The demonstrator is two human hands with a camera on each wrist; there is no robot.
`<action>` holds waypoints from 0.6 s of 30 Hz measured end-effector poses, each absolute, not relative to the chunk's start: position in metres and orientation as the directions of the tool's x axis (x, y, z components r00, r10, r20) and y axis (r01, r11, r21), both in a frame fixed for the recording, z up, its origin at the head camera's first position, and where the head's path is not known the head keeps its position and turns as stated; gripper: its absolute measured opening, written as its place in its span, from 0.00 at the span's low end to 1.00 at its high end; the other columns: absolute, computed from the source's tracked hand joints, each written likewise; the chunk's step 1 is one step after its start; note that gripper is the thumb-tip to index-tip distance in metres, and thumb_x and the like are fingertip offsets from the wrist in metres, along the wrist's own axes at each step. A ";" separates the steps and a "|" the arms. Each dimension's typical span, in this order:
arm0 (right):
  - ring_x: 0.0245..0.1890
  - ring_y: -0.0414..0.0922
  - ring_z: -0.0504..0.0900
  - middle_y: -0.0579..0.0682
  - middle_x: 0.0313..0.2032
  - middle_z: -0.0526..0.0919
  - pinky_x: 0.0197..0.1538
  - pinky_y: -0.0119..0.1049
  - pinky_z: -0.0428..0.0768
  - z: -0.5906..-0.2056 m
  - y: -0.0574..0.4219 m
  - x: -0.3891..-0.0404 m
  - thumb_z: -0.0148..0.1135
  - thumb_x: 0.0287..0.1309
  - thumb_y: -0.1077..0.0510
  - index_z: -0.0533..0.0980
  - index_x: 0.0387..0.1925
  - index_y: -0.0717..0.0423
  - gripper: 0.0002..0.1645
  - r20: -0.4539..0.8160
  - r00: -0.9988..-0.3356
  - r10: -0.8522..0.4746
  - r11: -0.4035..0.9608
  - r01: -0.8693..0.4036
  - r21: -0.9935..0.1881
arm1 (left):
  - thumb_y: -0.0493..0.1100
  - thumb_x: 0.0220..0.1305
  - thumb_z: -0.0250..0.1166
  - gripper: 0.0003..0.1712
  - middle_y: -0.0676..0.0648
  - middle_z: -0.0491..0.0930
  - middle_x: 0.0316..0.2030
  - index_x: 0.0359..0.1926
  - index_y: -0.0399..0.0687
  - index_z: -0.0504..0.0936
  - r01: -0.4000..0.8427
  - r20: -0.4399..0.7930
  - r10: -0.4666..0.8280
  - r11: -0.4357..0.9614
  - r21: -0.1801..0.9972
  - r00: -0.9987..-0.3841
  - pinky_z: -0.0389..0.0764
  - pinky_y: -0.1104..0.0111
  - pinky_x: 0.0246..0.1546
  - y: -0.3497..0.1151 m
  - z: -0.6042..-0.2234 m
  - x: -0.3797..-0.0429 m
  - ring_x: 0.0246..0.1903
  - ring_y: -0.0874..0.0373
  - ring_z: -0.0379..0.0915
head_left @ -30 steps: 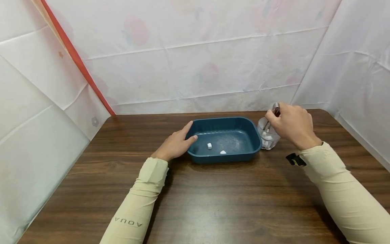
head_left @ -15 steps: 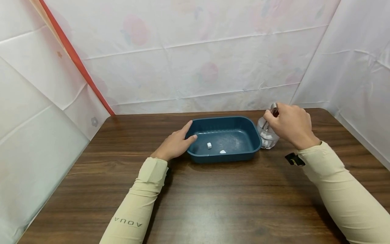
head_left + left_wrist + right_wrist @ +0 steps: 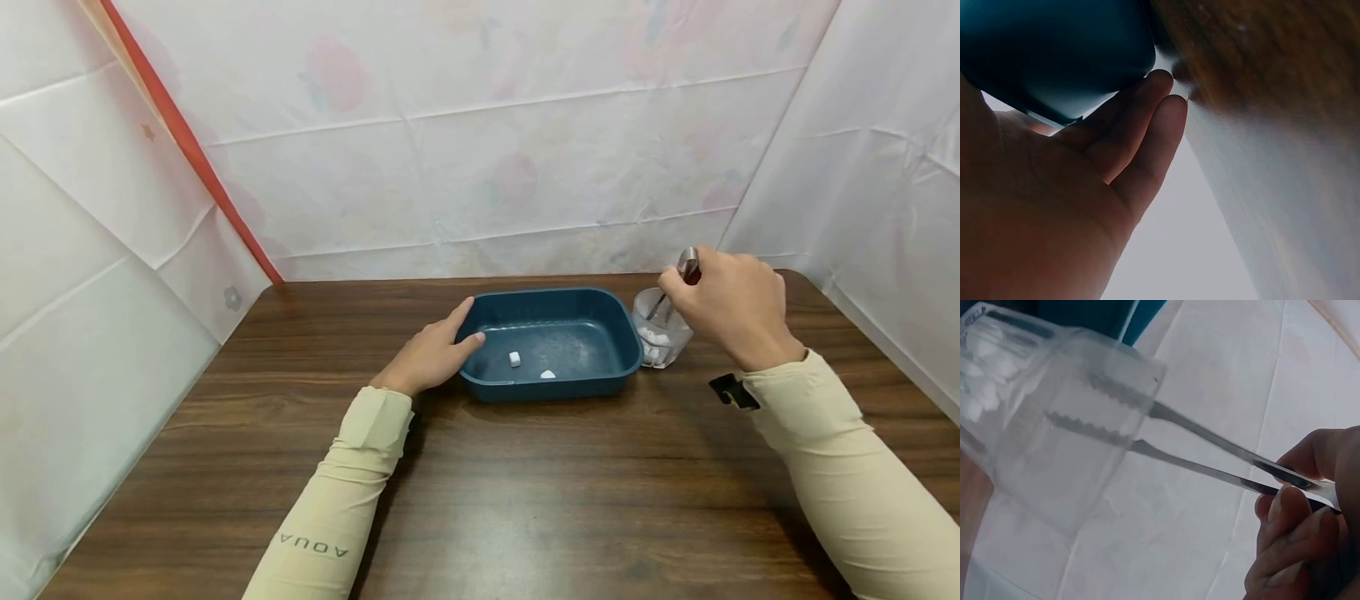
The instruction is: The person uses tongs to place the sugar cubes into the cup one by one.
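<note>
My right hand (image 3: 731, 304) grips small metal serrated tongs (image 3: 1200, 432) by their bent end. The two toothed tips reach inside a clear drinking glass (image 3: 670, 343), apart from each other with nothing between them. White cubes (image 3: 988, 369), resembling sugar cubes, lie at the bottom of the glass, beyond the tips. Just left of it sits a dark blue rectangular tray (image 3: 558, 388) with two white pieces in it, a cube (image 3: 514, 359) and one (image 3: 547, 375) partly hidden by the front wall. My left hand (image 3: 431, 354) rests at the tray's left end, fingers extended along its outside, thumb at the rim.
A brown wood-grain table (image 3: 480, 492) carries everything. White patterned sheeting (image 3: 450, 167) rises behind it and along both sides, with a red strip (image 3: 180, 133) at the left. The glass stands close beside the tray's right end.
The right hand with the tongs dipped slightly left, then came a little to the right and up, the tongs still inside the glass. Left hand and tray stay put.
</note>
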State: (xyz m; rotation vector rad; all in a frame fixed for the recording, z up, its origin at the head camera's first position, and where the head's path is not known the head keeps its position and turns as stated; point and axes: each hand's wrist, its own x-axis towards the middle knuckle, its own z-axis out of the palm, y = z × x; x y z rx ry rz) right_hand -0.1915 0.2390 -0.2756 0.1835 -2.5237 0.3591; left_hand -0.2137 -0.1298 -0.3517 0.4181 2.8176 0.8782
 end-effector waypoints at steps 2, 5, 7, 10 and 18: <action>0.13 0.51 0.64 0.48 0.10 0.62 0.14 0.43 0.57 -0.274 0.239 -0.189 0.53 0.60 0.49 0.61 0.13 0.51 0.23 0.586 -0.809 -0.051 0.955 -0.211 -0.209 | 0.63 0.76 0.49 0.42 0.48 0.54 0.76 0.81 0.64 0.41 0.213 -0.073 0.309 0.791 0.574 -0.948 0.60 0.45 0.68 -0.130 -0.352 -0.213 0.73 0.45 0.55; 0.12 0.49 0.60 0.48 0.10 0.60 0.14 0.41 0.54 -0.270 0.238 -0.187 0.53 0.61 0.50 0.60 0.12 0.51 0.24 0.631 -0.773 -0.062 0.953 -0.234 -0.193 | 0.63 0.76 0.49 0.42 0.47 0.55 0.76 0.81 0.64 0.41 0.214 -0.072 0.309 0.790 0.575 -0.948 0.60 0.45 0.68 -0.130 -0.351 -0.213 0.73 0.45 0.55; 0.11 0.47 0.57 0.47 0.09 0.58 0.14 0.39 0.51 -0.268 0.238 -0.187 0.53 0.61 0.51 0.59 0.12 0.51 0.24 0.657 -0.750 -0.075 0.949 -0.256 -0.184 | 0.63 0.76 0.49 0.42 0.47 0.55 0.76 0.81 0.64 0.41 0.212 -0.069 0.305 0.791 0.574 -0.950 0.60 0.45 0.68 -0.131 -0.351 -0.214 0.73 0.45 0.55; 0.11 0.46 0.55 0.47 0.09 0.57 0.15 0.39 0.50 -0.266 0.238 -0.187 0.53 0.61 0.52 0.59 0.11 0.51 0.25 0.678 -0.730 -0.084 0.943 -0.278 -0.183 | 0.63 0.76 0.49 0.42 0.47 0.56 0.76 0.81 0.64 0.41 0.210 -0.065 0.300 0.793 0.572 -0.952 0.60 0.44 0.68 -0.132 -0.350 -0.214 0.72 0.45 0.56; 0.10 0.48 0.59 0.48 0.09 0.62 0.15 0.41 0.53 -0.267 0.240 -0.186 0.54 0.62 0.52 0.62 0.12 0.52 0.24 0.705 -0.707 -0.063 0.925 -0.307 -0.225 | 0.63 0.75 0.49 0.43 0.47 0.55 0.76 0.81 0.63 0.41 0.206 -0.078 0.305 0.790 0.578 -0.949 0.60 0.44 0.68 -0.131 -0.351 -0.212 0.73 0.44 0.55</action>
